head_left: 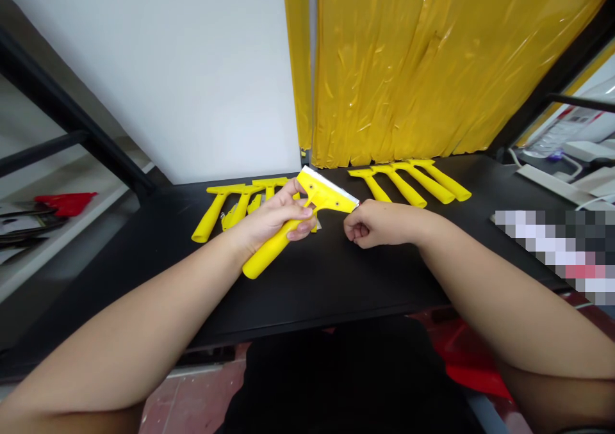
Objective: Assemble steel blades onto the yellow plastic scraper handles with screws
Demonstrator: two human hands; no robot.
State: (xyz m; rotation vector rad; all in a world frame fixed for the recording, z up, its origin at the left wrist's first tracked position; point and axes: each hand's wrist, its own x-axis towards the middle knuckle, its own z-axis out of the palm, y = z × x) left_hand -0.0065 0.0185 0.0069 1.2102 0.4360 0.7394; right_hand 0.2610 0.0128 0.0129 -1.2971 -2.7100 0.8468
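Observation:
My left hand (283, 216) is wrapped round the neck of a yellow scraper (271, 248), its thumb lying across the front. The scraper tilts, with the handle toward me and the wide head up and to the right. Two dark screw spots show on the head, and a pale metal strip (327, 181) runs along its top edge. At the head's right end is my right hand (369, 223), fingers curled closed against the corner of that strip. Whatever its fingertips pinch is hidden. Behind my left hand lie several yellow scrapers (211, 217) and small yellow pieces (233, 216), partly covered by it.
Several more yellow scrapers (416, 184) lie in a row at the back right of the black table (307, 293). A white panel (192, 69) and yellow plastic sheeting (432, 69) stand behind. Black metal posts (110, 152) flank the left side.

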